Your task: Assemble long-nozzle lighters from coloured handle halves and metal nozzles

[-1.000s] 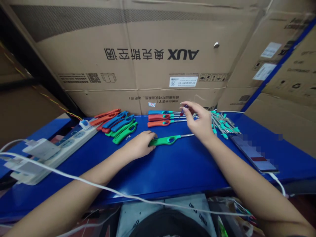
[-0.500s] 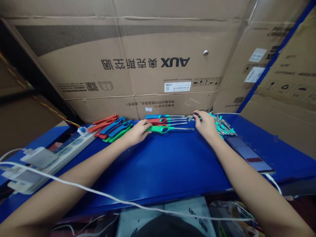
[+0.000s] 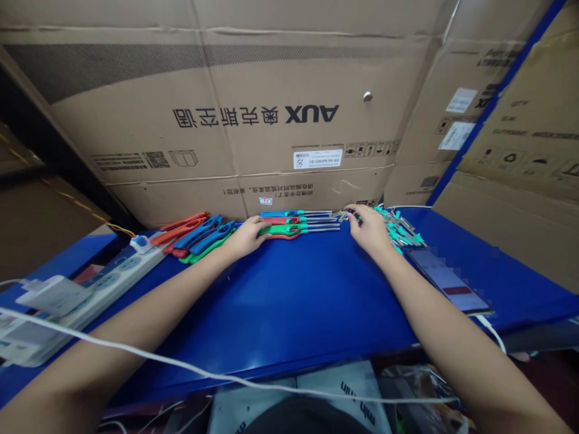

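Note:
At the back of the table several long-reach lighters lie side by side, their metal tubes pointing right. My left hand (image 3: 246, 237) is closed around the handle end of the front green lighter (image 3: 286, 229). Behind it are a red lighter (image 3: 277, 220) and a blue lighter (image 3: 277, 213); an orange-red edge shows beneath the green one. My right hand (image 3: 370, 229) is curled with its fingertips together by small metal pieces (image 3: 342, 216) near the tube ends; what it pinches is hidden. A pile of metal tubes with teal ends (image 3: 402, 228) lies right of it.
Coloured lighter handles (image 3: 199, 236) are heaped at left beside a white power strip (image 3: 97, 283) with chargers. A phone (image 3: 446, 280) lies on the right, its cable attached. A white cord (image 3: 217, 369) crosses in front. Cardboard (image 3: 253, 78) walls the back.
The green lighter has moved back against the others, my left hand still at its handle. My right hand stays by the small metal pieces. The whole view has shifted slightly.

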The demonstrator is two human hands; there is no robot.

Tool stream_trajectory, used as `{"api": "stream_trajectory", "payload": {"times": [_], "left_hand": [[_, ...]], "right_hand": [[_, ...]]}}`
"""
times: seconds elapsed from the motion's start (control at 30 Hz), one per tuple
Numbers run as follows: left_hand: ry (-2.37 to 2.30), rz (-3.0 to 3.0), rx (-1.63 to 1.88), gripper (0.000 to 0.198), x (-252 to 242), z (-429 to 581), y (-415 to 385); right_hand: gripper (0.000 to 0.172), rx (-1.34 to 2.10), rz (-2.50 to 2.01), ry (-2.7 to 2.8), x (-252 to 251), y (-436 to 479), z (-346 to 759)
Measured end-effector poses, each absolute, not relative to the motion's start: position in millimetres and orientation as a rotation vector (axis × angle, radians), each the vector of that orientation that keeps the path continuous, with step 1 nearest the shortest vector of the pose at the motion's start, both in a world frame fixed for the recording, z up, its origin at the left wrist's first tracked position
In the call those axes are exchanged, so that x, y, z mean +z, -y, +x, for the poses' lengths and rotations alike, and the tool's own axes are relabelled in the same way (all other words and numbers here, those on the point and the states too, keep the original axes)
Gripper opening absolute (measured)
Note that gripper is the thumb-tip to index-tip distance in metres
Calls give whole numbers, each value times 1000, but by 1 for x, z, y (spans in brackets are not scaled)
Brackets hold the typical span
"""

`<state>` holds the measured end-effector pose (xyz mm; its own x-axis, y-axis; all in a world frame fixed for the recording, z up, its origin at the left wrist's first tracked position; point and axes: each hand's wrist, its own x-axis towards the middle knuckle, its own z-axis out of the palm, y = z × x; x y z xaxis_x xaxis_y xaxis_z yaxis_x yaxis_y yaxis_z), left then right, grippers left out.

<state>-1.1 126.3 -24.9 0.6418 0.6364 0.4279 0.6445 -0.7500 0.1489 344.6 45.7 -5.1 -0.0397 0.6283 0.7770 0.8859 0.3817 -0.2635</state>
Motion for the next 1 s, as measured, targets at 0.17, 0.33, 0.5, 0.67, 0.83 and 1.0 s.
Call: {"api": "stream_trajectory", "payload": {"times": [0.17, 0.33, 0.5, 0.67, 0.83, 1.0], "left_hand": [[1129, -2808, -697, 33, -21, -1, -123], [1192, -2750, -682, 33, -18, -1, -117], [1253, -2725, -657, 34, -18, -1, -114], [1337, -2718, -698, 34, -16, 3, -110], [1423, -2767, -841, 32, -14, 5, -107], [1481, -2763, -867, 32, -16, 4, -110]], "right_hand": [[14, -344, -1311, 1752, -3, -42, 340], [17, -352, -1269, 1620, -3, -41, 337], [18, -258, -1278, 1600, -4, -42, 334], [17, -197, -1272, 1627, -5, -42, 332], [17, -208, -1261, 1587, -4, -42, 332], [17, -184, -1268, 1573, -5, -43, 332]]}}
